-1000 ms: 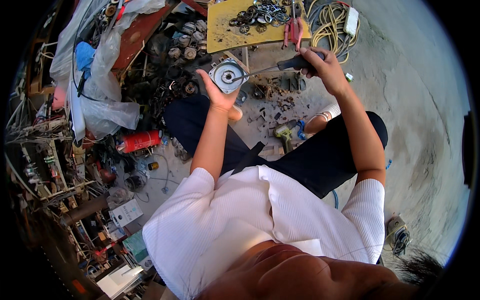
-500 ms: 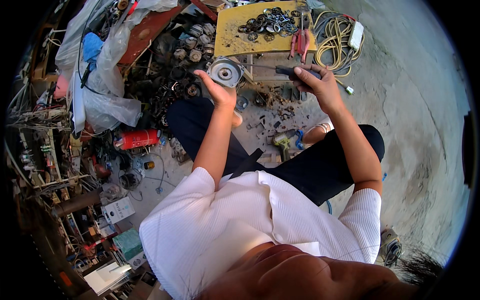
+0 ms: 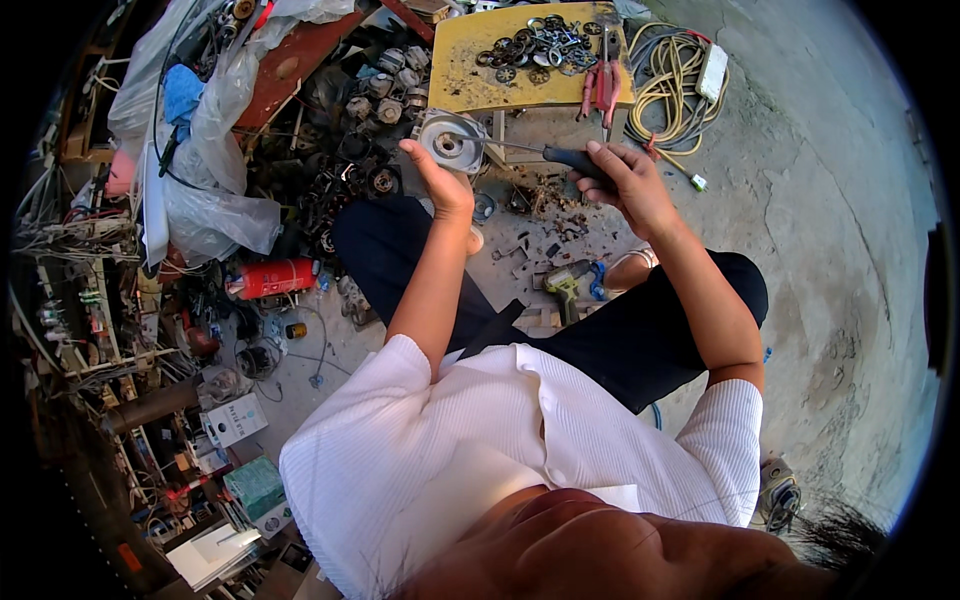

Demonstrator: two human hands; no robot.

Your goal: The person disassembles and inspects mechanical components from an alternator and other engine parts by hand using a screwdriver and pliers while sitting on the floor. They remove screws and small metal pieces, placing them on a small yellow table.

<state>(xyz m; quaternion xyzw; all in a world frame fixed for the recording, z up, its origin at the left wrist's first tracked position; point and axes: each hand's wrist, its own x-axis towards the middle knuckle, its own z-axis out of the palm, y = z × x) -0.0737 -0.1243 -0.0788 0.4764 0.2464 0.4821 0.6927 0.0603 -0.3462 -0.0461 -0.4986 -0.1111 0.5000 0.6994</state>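
Observation:
My left hand [image 3: 441, 186] is closed around a round metal motor end cover [image 3: 467, 157], its thumb at the left rim and its other fingers hidden beneath. The cover's hollow side, with a ring in the middle, faces up. In my right hand [image 3: 634, 184] is a screwdriver [image 3: 577, 162], gripped by its dark handle. Its thin shaft points left across the cover, and the tip is at or just over the central ring; I cannot tell whether it touches. Just beyond stands a low yellow table [image 3: 455, 80] bearing a pile of small metal rings and discs [image 3: 540, 45].
Red-handled pliers [image 3: 604, 82] lie at the table's right edge, with a coiled yellow cable [image 3: 668, 95] beside it. A green-black cordless drill [image 3: 565, 285] lies between my legs. Dark motor parts [image 3: 385, 180] and a red cylinder [image 3: 272, 278] crowd the left.
My right hand has moved slightly left and down. The screwdriver's tip has come from the cover's upper right edge to its centre. My left hand stays nearly in place.

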